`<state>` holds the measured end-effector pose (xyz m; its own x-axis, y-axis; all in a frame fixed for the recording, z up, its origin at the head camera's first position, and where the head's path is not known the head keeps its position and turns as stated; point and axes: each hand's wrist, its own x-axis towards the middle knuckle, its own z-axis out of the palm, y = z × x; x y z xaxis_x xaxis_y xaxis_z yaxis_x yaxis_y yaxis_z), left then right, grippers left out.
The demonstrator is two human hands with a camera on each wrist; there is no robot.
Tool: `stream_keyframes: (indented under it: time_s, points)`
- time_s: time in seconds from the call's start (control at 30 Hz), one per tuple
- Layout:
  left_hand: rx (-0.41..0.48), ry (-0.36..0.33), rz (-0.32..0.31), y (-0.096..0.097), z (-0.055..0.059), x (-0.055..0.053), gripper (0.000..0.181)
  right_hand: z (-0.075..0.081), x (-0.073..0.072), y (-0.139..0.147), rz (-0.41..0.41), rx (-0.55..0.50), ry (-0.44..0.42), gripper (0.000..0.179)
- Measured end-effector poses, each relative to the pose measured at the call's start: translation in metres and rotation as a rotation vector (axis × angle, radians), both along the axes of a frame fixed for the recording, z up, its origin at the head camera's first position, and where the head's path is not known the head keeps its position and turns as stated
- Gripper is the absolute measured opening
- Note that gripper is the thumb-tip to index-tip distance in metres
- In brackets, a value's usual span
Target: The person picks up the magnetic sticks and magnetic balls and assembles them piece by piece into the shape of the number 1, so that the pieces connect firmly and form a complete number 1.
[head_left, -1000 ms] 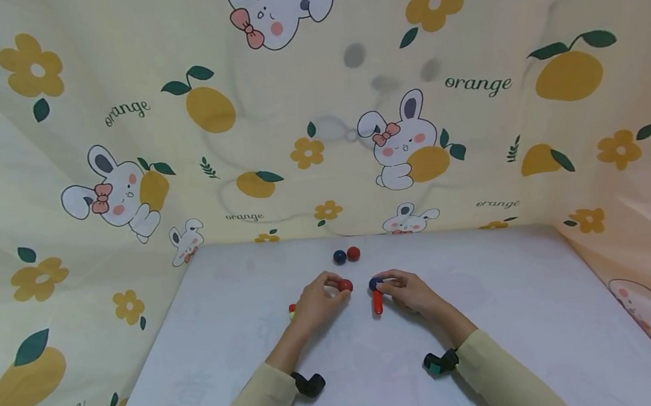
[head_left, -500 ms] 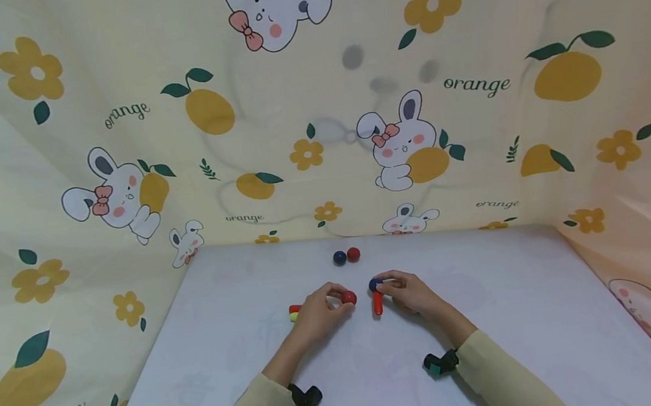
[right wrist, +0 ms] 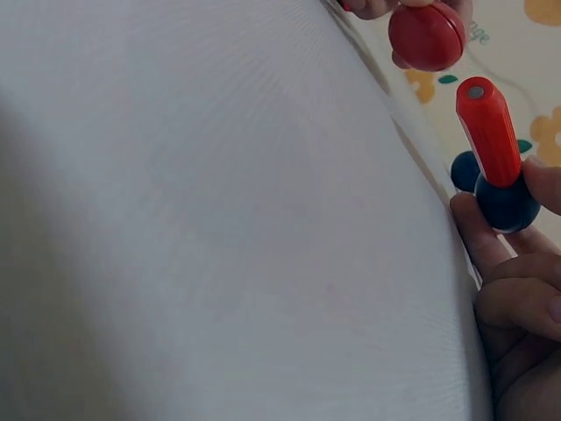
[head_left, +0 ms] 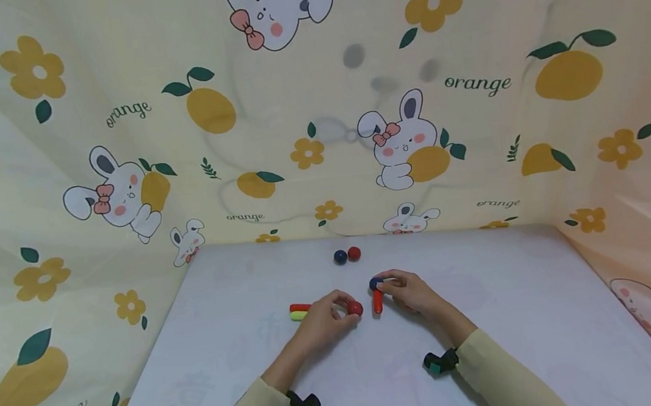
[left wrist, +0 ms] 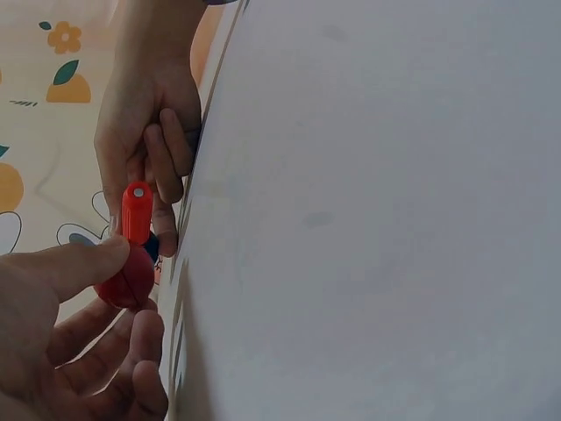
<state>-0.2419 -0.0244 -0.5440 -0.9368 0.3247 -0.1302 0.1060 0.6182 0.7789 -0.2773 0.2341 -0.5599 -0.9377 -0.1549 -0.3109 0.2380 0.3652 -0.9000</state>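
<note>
My left hand (head_left: 324,322) pinches a red ball (head_left: 355,309) between thumb and fingers, seen closer in the left wrist view as a red ball (left wrist: 127,281) with a seam. My right hand (head_left: 413,292) grips a dark blue ball (head_left: 375,284). From that ball a red rod (head_left: 378,302) sticks out toward me; its free end shows a small silvery disc in the right wrist view, on the red rod (right wrist: 488,132). A small gap separates the left hand's red ball from the rod in the head view.
Beyond the hands, a second dark blue ball (head_left: 340,257) and another red ball (head_left: 354,253) sit side by side on the white table (head_left: 465,267). Left of my left hand lie a red rod (head_left: 299,307) and a yellow-green rod (head_left: 299,316), partly covered by it. A patterned curtain (head_left: 321,163) surrounds the table.
My left hand has moved toward me and slightly right with the red ball, uncovering more of the two rods beside it. My right hand has stayed in place with the blue ball and rod.
</note>
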Motion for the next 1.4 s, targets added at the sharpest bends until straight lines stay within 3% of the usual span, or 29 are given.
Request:
stream_keyframes:
  time_s: [0.3,0.87,1.4]
  points:
    - [0.026,-0.022,-0.069,0.001,-0.001,0.005,0.032,-0.001,-0.001,-0.001,-0.014,0.008,-0.015,0.042]
    - [0.008,-0.04,-0.096,0.011,-0.005,0.012,0.032,0.0,0.001,0.002,0.015,0.01,0.018,0.041]
    - [0.013,-0.052,-0.101,0.021,0.0,0.018,0.032,0.001,0.001,0.001,0.003,-0.015,0.01,0.04]
